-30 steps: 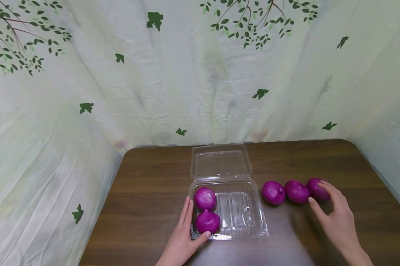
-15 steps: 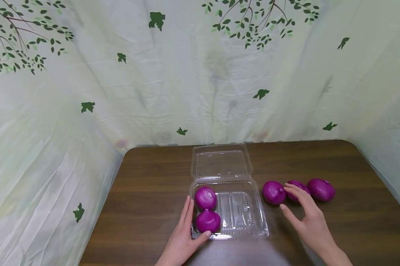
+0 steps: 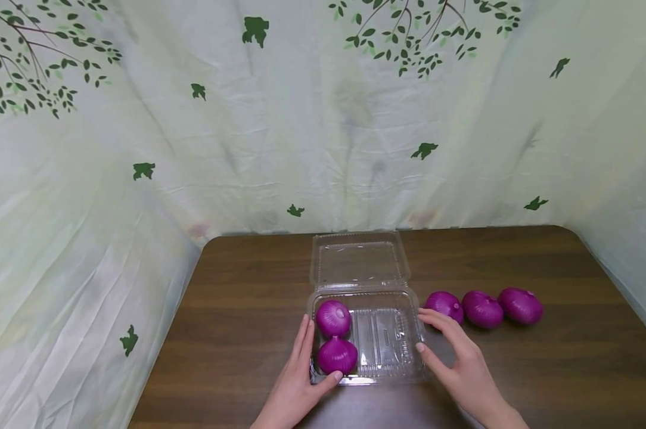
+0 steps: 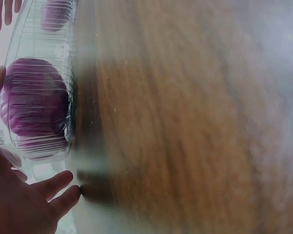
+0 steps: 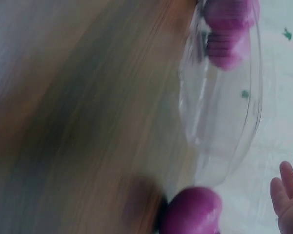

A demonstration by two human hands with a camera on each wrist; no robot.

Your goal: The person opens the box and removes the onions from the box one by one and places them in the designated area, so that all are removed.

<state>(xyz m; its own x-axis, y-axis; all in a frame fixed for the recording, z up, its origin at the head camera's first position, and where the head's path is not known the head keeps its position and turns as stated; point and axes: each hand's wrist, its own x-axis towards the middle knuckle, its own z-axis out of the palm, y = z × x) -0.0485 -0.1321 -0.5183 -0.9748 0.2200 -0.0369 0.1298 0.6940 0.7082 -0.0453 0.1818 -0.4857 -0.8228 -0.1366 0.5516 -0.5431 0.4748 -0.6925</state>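
Observation:
A clear plastic clamshell container [image 3: 382,339] lies unfolded on the table, its lid [image 3: 360,262] laid back behind the tray. Two peeled red onions, a rear onion [image 3: 334,319] and a front onion [image 3: 337,356], sit along the tray's left side. My left hand [image 3: 296,384] rests against the tray's left wall with straight fingers, thumb at the front rim. At the tray's right edge is my right hand [image 3: 465,372], fingers extended and holding nothing; contact with the rim cannot be told. Through the tray wall, the left wrist view shows an onion [image 4: 36,97].
Right of the tray, three more red onions stand in a row: the nearest [image 3: 444,304], partly behind my right hand, the middle one [image 3: 482,309] and the far right one [image 3: 520,305]. A leaf-patterned curtain [image 3: 301,137] hangs behind the brown table [image 3: 237,310].
My right hand has swept left, from the far right onion past the others to the tray's right edge. My left hand, the tray and the onions keep their places.

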